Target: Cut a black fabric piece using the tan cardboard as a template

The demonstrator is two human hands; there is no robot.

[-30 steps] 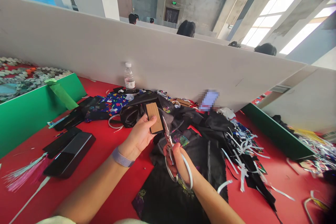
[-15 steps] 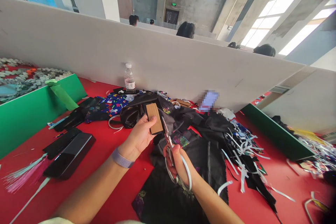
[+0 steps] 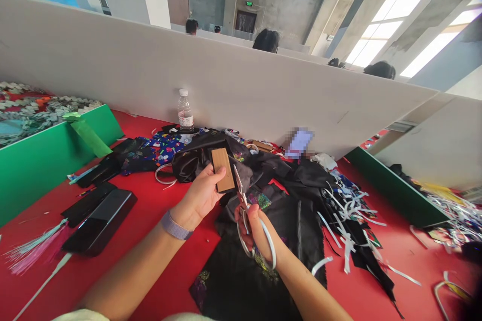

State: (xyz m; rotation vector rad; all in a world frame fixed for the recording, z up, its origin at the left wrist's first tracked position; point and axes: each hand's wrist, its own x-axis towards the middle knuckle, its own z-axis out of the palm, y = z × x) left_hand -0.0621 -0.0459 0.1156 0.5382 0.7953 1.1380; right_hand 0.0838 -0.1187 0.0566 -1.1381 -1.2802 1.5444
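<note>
My left hand (image 3: 199, 195) pinches a small tan rectangular card (image 3: 223, 169) together with black fabric and holds them up above the red table (image 3: 161, 261). My right hand (image 3: 259, 233) grips white-handled scissors (image 3: 244, 215), fingers through the loops, blades pointing up beside the card's right edge. Black fabric (image 3: 271, 261) with coloured embroidery lies spread beneath both hands. A lilac band sits on my left wrist.
A water bottle (image 3: 185, 111) stands against the grey partition (image 3: 241, 85). A black box (image 3: 100, 220) and a pink tassel (image 3: 32, 251) lie at left. White strips (image 3: 346, 220) litter the right. Green dividers (image 3: 45, 155) flank the table. Other people's heads show beyond the partition.
Hardly anything differs; the card and scissors shift very slightly while both hands keep their hold.
</note>
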